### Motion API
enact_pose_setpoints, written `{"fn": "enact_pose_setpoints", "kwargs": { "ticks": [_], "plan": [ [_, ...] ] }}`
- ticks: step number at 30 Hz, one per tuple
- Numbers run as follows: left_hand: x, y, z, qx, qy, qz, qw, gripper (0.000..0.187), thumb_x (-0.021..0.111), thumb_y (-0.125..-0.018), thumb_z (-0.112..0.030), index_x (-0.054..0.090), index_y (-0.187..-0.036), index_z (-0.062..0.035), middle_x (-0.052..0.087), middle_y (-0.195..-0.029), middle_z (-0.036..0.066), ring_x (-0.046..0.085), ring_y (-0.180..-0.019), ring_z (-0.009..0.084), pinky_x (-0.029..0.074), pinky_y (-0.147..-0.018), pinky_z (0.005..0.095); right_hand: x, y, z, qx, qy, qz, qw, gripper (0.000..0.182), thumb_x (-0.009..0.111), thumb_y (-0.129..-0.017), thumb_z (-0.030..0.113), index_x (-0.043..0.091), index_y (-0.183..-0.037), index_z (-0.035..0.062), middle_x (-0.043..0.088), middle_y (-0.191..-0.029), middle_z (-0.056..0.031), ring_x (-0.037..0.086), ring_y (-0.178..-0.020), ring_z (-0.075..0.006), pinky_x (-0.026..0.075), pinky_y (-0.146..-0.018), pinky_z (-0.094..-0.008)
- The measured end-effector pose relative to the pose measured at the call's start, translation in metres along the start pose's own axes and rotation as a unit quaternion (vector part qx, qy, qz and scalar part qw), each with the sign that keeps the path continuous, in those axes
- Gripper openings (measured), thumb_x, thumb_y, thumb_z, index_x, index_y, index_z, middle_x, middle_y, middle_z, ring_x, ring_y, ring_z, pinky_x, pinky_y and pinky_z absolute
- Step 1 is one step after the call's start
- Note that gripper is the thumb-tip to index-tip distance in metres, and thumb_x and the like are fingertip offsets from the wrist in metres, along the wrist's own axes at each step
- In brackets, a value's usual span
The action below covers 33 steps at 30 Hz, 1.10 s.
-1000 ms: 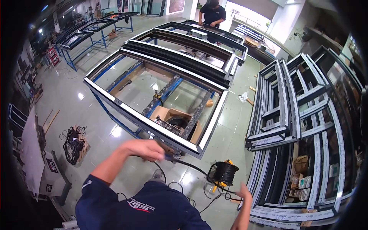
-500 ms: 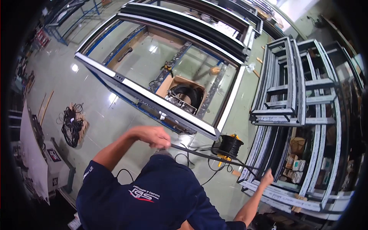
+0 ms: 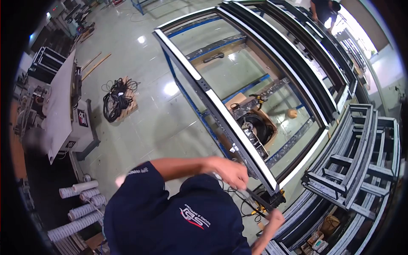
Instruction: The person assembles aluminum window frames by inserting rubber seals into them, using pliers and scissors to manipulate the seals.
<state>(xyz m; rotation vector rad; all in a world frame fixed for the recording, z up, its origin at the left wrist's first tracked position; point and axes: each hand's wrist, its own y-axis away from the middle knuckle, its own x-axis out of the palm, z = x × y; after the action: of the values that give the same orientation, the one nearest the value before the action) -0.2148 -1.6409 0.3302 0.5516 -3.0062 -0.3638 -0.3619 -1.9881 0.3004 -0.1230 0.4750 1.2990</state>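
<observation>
In the head view a long, flat black strip runs between my two hands, low in front of my chest. My left hand is closed around its upper end, near the lower corner of a large black-and-white window frame. Lower right, my right hand has its fingers closed on the other end; it is slightly blurred. A black cable reel with yellow parts stands on the floor just behind the strip, partly covered by it and the frame. Loose black cable lies around the reel.
The frame rests on blue supports. Through it show a cardboard box with a black coil and yellow-black pliers. Smaller frames are stacked at right. Tangled cable lies on the floor at left. Another person is at the far right.
My view has turned left, so the frame appears further right. My hands have come closer together, shortening the stretch of strip between them. A person is now visible at the back.
</observation>
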Motion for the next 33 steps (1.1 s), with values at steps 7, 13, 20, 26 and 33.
{"fn": "enact_pose_setpoints", "kwargs": {
  "ticks": [7,13,20,26,33],
  "plan": [
    [-0.061,0.093,-0.01,-0.058,0.013,-0.067,0.996,0.031,0.058,-0.098,-0.027,0.064,-0.083,0.0002,0.054,-0.063,0.001,0.049,-0.058,0.0075,0.039,-0.051,0.0276,-0.206,0.043,-0.209,0.213,0.264,-0.441,0.831,0.056,0.062,-0.091,0.05,0.075,-0.092,-0.0042,0.072,-0.081,-0.0226,0.071,-0.08,-0.0344,0.056,-0.067,-0.0419],
    [-0.013,0.023,-0.008,0.063,0.026,-0.034,0.997,0.028,0.057,-0.097,-0.024,0.067,-0.088,0.0013,0.063,-0.07,0.005,0.055,-0.065,0.0116,0.045,-0.06,0.0314,-0.058,-0.023,-0.082,0.061,0.066,0.088,0.992,0.056,0.06,-0.096,0.023,0.046,-0.142,-0.0052,0.058,-0.134,-0.0177,0.055,-0.121,-0.0249,0.039,-0.104,-0.0321],
    [0.029,-0.039,0.006,0.049,-0.069,-0.067,0.994,0.028,0.056,-0.094,-0.024,0.065,-0.087,0.0018,0.061,-0.067,0.008,0.054,-0.063,0.0188,0.045,-0.062,0.0366,0.03,-0.044,-0.015,-0.026,0.032,0.322,0.946,0.025,0.056,-0.095,0.019,0.068,-0.089,-0.002,0.065,-0.079,-0.0046,0.059,-0.07,-0.0123,0.047,-0.064,-0.0267],
    [-0.005,0.063,-0.009,-0.141,-0.035,-0.13,0.981,0.036,0.057,-0.099,-0.032,0.062,-0.086,0.0006,0.05,-0.063,-0.001,0.042,-0.061,0.0084,0.038,-0.056,0.0302,-0.135,-0.046,-0.187,0.129,-0.171,-0.059,0.975,0.037,0.064,-0.096,0.037,0.052,-0.072,0.0115,0.047,-0.06,0.004,0.044,-0.053,-0.0043,0.036,-0.049,-0.0209],
    [-0.011,0.103,-0.014,-0.103,-0.018,-0.168,0.98,0.034,0.059,-0.099,-0.029,0.062,-0.085,0.0016,0.046,-0.064,-0.002,0.041,-0.063,0.0078,0.037,-0.056,0.0299,-0.095,-0.014,-0.304,0.22,0.162,0.118,0.955,0.038,0.071,-0.086,0.033,0.072,-0.097,-0.0035,0.069,-0.075,-0.0074,0.063,-0.067,-0.0191,0.05,-0.066,-0.0336]
  ]
}}
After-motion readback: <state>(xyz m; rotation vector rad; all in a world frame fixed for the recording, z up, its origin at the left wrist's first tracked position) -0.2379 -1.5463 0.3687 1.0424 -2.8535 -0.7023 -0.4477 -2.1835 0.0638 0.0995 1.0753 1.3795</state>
